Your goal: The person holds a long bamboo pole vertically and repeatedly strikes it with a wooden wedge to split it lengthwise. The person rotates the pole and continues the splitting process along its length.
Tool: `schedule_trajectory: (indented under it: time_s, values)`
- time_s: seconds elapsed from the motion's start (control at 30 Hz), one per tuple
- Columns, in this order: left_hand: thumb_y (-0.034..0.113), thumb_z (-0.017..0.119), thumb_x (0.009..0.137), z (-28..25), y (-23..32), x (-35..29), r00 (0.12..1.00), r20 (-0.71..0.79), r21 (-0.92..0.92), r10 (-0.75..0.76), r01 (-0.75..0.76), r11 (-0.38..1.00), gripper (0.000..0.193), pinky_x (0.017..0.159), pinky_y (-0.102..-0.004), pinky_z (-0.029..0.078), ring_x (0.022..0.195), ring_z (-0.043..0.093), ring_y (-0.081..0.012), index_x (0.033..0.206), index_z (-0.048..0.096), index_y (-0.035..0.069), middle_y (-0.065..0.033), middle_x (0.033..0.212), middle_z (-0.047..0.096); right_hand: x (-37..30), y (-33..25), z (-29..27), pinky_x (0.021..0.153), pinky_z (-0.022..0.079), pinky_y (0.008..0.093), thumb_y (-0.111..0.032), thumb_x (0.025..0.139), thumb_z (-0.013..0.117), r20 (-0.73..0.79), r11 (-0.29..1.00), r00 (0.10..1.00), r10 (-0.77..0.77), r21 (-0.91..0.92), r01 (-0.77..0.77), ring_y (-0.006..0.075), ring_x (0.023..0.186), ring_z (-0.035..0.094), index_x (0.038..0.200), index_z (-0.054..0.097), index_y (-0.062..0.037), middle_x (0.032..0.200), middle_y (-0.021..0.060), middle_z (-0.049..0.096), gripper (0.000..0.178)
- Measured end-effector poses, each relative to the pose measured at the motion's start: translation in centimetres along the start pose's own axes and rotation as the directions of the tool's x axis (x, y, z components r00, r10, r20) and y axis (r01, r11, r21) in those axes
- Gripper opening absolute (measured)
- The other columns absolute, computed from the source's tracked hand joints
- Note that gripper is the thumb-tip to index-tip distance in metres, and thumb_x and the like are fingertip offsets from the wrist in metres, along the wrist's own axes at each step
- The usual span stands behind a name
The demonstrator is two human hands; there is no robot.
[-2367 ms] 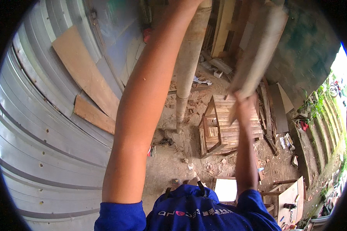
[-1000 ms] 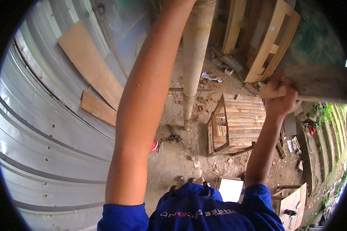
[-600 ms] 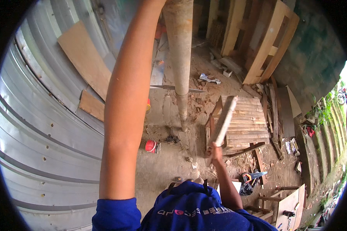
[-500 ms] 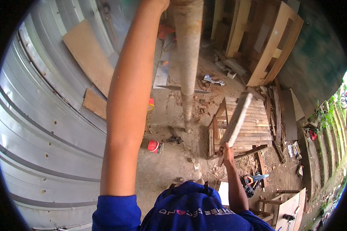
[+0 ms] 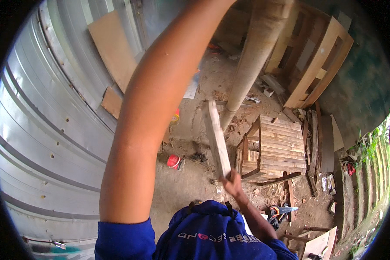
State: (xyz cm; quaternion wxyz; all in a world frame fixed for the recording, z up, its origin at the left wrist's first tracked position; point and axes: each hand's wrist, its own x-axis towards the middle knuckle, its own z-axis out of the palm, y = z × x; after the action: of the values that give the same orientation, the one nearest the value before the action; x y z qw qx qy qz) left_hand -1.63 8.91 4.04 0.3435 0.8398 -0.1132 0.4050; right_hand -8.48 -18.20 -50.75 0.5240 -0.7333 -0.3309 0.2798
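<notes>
A red tub (image 5: 173, 161) sits left of the right grip (image 5: 232, 184), contents indistinct. That grip clasps the near end of a wooden plank (image 5: 219, 141), which angles ahead-left; left grip's state cannot be told.

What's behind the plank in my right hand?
The pole runs down behind the plank, and floor shows on both sides. The pole's lower end and the floor directly behind are covered.
</notes>
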Motion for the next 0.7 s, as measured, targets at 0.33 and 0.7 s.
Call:
schedule_trajectory:
  time_s: [0.33, 0.7]
  values:
    - [0.066, 0.073, 0.072, 0.5, -0.8, -1.0, 0.949, -0.298, 0.204, -0.101, 0.167, 0.965, 0.087, 0.097, -0.0414, 0.048, 0.113, 0.061, -0.0301, 0.125, 0.061, -0.002, -0.0205, 0.122, 0.063, 4.6, -9.8, -5.7, 0.080, 0.055, 0.0454, -0.020, 0.086, 0.071, 0.138, 0.908, 0.989, -0.044, -0.408, 0.097, 0.0357, 0.100, 0.067, 0.146, 0.029, 0.0023, 0.112, 0.0249, 0.066, 0.077]
    - [0.052, 0.080, 0.077, 4.9, 2.2, -2.8, 0.886, -0.399, -0.228, -0.236, 0.154, 0.961, 0.053, 0.057, -0.0339, 0.054, 0.061, 0.066, -0.0163, 0.087, 0.065, 0.002, -0.0056, 0.081, 0.069, -12.4, 3.2, -1.1, 0.096, 0.045, 0.0356, -0.027, 0.099, 0.058, -0.090, 0.956, 0.979, 0.182, 0.248, -0.155, 0.0230, 0.112, 0.056, 0.142, 0.037, 0.0076, 0.124, 0.0187, 0.059, 0.059]
